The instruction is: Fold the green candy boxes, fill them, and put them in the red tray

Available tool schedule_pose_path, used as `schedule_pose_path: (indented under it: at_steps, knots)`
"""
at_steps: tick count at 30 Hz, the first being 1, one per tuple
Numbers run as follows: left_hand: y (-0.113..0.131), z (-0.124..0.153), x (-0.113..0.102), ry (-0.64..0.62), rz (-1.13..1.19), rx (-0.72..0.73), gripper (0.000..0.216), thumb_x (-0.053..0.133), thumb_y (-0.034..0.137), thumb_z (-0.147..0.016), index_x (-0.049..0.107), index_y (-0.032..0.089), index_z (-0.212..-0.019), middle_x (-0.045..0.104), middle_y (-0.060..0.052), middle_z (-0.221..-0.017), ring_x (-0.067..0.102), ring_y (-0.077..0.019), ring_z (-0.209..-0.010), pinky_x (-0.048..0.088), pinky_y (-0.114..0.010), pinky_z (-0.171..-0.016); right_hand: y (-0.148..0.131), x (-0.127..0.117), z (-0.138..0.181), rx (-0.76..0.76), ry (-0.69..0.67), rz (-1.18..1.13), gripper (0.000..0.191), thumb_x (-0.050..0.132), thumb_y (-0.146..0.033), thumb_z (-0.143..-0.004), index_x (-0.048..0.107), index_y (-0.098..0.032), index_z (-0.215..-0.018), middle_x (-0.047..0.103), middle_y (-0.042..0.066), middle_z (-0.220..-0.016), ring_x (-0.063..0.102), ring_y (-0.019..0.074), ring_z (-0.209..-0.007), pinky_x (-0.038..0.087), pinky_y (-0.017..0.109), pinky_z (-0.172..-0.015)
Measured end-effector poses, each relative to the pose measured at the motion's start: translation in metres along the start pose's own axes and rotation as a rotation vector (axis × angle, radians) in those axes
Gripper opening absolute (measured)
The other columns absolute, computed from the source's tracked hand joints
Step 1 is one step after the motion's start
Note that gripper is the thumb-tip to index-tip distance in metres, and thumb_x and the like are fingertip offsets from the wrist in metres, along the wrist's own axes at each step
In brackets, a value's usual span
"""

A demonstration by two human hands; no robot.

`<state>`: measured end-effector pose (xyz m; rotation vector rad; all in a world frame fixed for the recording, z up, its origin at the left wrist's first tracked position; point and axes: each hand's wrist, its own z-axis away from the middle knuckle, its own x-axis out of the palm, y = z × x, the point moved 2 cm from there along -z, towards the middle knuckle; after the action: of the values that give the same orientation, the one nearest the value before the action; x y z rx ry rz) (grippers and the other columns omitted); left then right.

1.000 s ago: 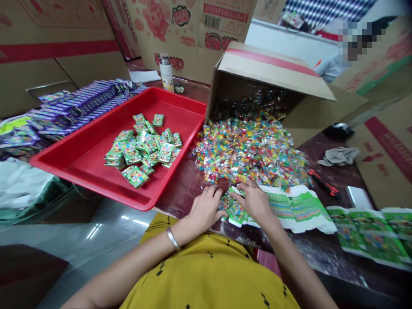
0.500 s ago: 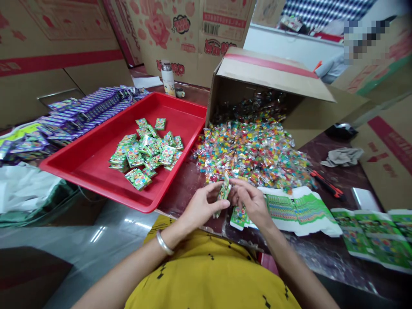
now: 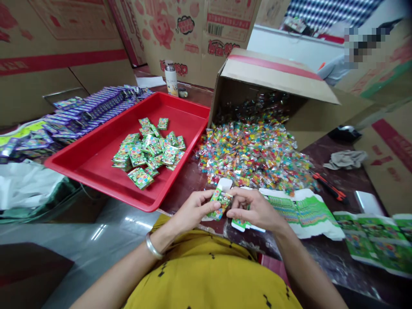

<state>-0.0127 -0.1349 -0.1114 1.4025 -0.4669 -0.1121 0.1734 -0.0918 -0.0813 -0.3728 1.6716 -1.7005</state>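
Note:
A small green printed carton [image 3: 219, 203] is held in my left hand [image 3: 195, 210], with the thumb across its front. Its white end flap stands up, and its inside cannot be seen. Close against the carton's right edge is my right hand [image 3: 252, 209], fingers bent, thumb apart from them, gripping nothing visible. Below that hand, partly covered, lie flat green carton blanks [image 3: 238, 225]. Beyond both hands spreads a heap of clear sachets of colourful candy [image 3: 247, 159]. Several filled-looking green cartons [image 3: 140, 178] lie in a red tray [image 3: 86, 161] to the left.
An open cardboard box [image 3: 273, 71] lies on its side behind the sachets. Rows of green blanks [image 3: 302, 212], a red-and-black cutter [image 3: 331, 189] and a cloth [image 3: 346, 159] are at right. A bottle [image 3: 171, 79] stands behind the tray; purple packets [image 3: 96, 105] are stacked left. Another person is far right.
The carton has turned so its printed front faces me, and its white flap shows upright. My right hand has shifted slightly right, to the carton's edge. The view has tilted a little.

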Motion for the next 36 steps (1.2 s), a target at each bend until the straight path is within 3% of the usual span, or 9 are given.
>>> schedule_pose_path:
  at_steps: [4,12,14,17,21,26,29,33,36]
  knots:
    - [-0.002,-0.004,-0.003,0.207,0.048,0.053,0.032,0.069,0.039,-0.083,0.073,0.014,-0.103,0.070,-0.004,-0.087,0.061,-0.0170,-0.076,0.048,-0.026,-0.070,0.008,0.013,0.000,-0.104,0.445,-0.154,0.046,0.078,-0.033,-0.077,0.056,-0.026,-0.116,0.068,0.000,-0.086,0.065,0.0168,-0.074,0.052,0.027,-0.066]
    - [-0.013,-0.008,0.003,0.514,0.025,0.122,0.025,0.076,0.033,-0.076,0.073,0.013,-0.091,0.074,-0.004,-0.086,0.065,-0.0179,-0.076,0.052,-0.027,-0.070,0.030,0.041,-0.015,-0.075,0.561,-0.196,0.021,0.068,-0.039,-0.084,0.061,-0.020,-0.081,0.058,-0.002,-0.067,0.054,0.0137,-0.060,0.045,0.025,-0.058]
    - [-0.013,-0.007,0.004,0.563,0.039,0.185,0.033,0.076,0.030,-0.076,0.069,0.015,-0.104,0.073,-0.005,-0.090,0.067,-0.0183,-0.081,0.054,-0.029,-0.076,0.028,0.043,-0.017,-0.106,0.579,-0.235,0.017,0.066,-0.037,-0.087,0.064,-0.020,-0.090,0.062,-0.001,-0.074,0.058,0.0152,-0.067,0.048,0.027,-0.064]
    - [-0.014,-0.004,0.004,0.625,-0.012,0.271,0.058,0.075,0.027,-0.078,0.052,0.023,-0.131,0.069,-0.004,-0.099,0.068,-0.0171,-0.087,0.056,-0.030,-0.080,0.025,0.045,-0.019,-0.170,0.594,-0.285,0.036,0.065,-0.034,-0.088,0.059,-0.025,-0.122,0.067,0.003,-0.093,0.062,0.0180,-0.081,0.051,0.030,-0.075]
    - [-0.015,0.000,0.003,0.532,-0.201,0.246,0.051,0.070,0.027,-0.083,0.054,0.026,-0.132,0.063,-0.006,-0.115,0.066,-0.0167,-0.092,0.054,-0.027,-0.081,0.031,0.046,-0.019,-0.187,0.683,-0.139,0.038,0.066,-0.037,-0.087,0.062,-0.027,-0.124,0.066,0.003,-0.094,0.060,0.0178,-0.076,0.050,0.031,-0.072]
    - [-0.006,0.002,0.001,0.285,-0.179,0.186,0.034,0.061,0.022,-0.088,0.055,0.021,-0.121,0.062,-0.006,-0.112,0.064,-0.0158,-0.089,0.052,-0.026,-0.078,0.031,0.043,-0.018,-0.225,0.701,-0.014,0.013,0.064,-0.033,-0.090,0.071,-0.024,-0.096,0.064,0.002,-0.083,0.059,0.0176,-0.075,0.047,0.030,-0.071]
    - [-0.001,0.005,0.001,0.205,-0.171,0.166,0.024,0.058,0.019,-0.090,0.054,0.019,-0.114,0.062,-0.005,-0.107,0.062,-0.0169,-0.094,0.050,-0.027,-0.083,0.026,0.040,-0.017,-0.297,0.713,0.068,0.013,0.066,-0.028,-0.088,0.070,-0.022,-0.078,0.063,0.003,-0.087,0.061,0.0190,-0.083,0.047,0.031,-0.074]
    - [-0.001,0.006,0.003,0.251,-0.126,0.178,0.024,0.058,0.016,-0.089,0.053,0.020,-0.113,0.059,-0.004,-0.109,0.060,-0.0149,-0.094,0.049,-0.026,-0.083,0.023,0.039,-0.017,-0.366,0.713,-0.005,0.002,0.068,-0.023,-0.086,0.069,-0.023,-0.085,0.065,0.005,-0.099,0.063,0.0209,-0.094,0.049,0.034,-0.081]
    - [-0.001,0.006,0.004,0.343,-0.062,0.211,0.025,0.063,0.013,-0.085,0.052,0.021,-0.106,0.055,-0.001,-0.102,0.056,-0.0115,-0.085,0.048,-0.022,-0.075,0.021,0.040,-0.019,-0.368,0.677,-0.196,0.018,0.071,-0.022,-0.084,0.063,-0.025,-0.101,0.066,0.002,-0.091,0.064,0.0187,-0.085,0.051,0.032,-0.076]
